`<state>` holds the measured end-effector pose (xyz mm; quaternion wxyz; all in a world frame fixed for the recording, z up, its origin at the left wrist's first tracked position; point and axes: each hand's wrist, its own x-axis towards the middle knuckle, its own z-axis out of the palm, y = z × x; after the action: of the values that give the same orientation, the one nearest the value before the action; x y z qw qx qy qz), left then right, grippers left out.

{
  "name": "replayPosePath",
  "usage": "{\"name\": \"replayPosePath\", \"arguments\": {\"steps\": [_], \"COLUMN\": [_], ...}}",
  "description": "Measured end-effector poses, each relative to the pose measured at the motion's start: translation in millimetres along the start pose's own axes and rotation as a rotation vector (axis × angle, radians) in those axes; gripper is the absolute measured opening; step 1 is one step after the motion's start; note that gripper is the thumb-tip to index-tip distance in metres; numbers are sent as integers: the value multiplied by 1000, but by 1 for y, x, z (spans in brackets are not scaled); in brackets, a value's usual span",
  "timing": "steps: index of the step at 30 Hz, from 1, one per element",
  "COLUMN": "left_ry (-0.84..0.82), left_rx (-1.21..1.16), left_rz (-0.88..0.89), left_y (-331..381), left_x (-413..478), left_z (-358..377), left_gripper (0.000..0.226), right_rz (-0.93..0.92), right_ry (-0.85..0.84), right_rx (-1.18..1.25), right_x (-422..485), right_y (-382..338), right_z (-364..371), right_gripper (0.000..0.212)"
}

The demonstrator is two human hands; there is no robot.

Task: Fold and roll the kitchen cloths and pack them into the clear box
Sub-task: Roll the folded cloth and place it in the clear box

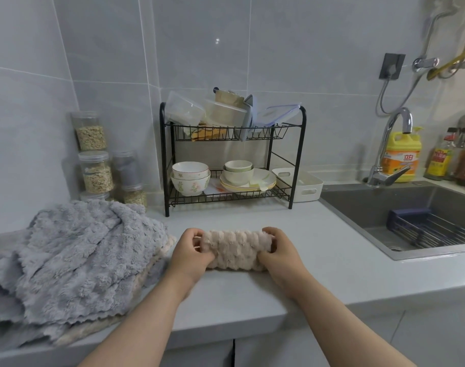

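Two hands hold a beige cloth roll [235, 249] on the grey surface [252, 295]. The left hand [191, 256] curls its fingers round the left end of the roll. The right hand [279, 256] curls round the right end. The roll lies sideways and rests on the surface.

To the left sits a heap of grey cloths [75, 260], with a beige cloth [98, 327] peeking out from under it.

Farther back stands a black dish rack [232, 157]. Bowls [190, 178] and plates [248, 182] sit on its low shelf. Clear boxes [185, 108] lean on its top shelf. Jars of oats [96, 170] stand by the wall on the left. A sink [401, 221] with a tap [391, 152] is on the right, and a yellow soap bottle [402, 157] stands behind it.
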<state>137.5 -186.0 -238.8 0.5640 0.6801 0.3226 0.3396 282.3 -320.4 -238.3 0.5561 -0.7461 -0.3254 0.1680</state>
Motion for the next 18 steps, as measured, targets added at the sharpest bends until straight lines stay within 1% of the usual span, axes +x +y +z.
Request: {"name": "replayPosePath", "arguments": {"steps": [3, 6, 8, 11, 15, 18], "left_ry": [9, 13, 17, 47, 82, 84], "left_rx": [-121, -228, -230, -151, -73, -64], "left_rz": [-8, -26, -37, -4, 10, -43], "left_y": [-2, 0, -3, -7, -10, -11], "left_x": [5, 4, 3, 4, 6, 8], "left_z": [0, -1, -2, 0, 3, -1], "left_gripper": [33, 31, 27, 23, 28, 30], "right_rz": [21, 14, 17, 32, 19, 37], "right_ry": [34, 26, 25, 27, 15, -8], "right_rx": [214, 291, 299, 270, 161, 132], "right_x": [4, 5, 7, 12, 13, 12], "right_y": [3, 4, 5, 12, 17, 16], "right_z": [-2, -2, -1, 1, 1, 0], "right_gripper": [37, 32, 30, 29, 32, 33]}}
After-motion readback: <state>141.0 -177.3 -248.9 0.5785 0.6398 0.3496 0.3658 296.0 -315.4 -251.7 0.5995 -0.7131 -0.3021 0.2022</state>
